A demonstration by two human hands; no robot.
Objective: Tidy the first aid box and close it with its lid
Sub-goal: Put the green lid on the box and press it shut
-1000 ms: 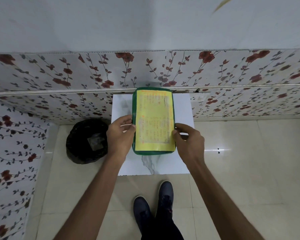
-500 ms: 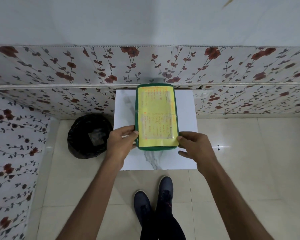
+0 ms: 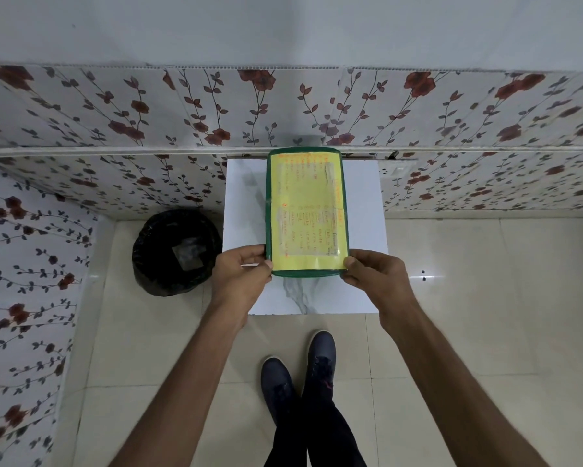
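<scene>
Hands at work: we pinch the lid's (image 3: 306,214) near corners, left hand (image 3: 241,276) and right hand (image 3: 376,278) fingers closed on its rim, likely seating it squarely over the first aid box on the table (image 3: 364,230).

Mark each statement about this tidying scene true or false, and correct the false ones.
1. The green lid carries a yellow paper sheet with writing. True.
2. Only the left hand touches the lid. False: the right hand grips its near corner too.
3. A black-lined bin stands on the floor to the left of the white table. True.
4. The person is barefoot. False: dark shoes are worn.
5. The lid lies at the table's near edge. False: it reaches the far edge by the wall.
</scene>
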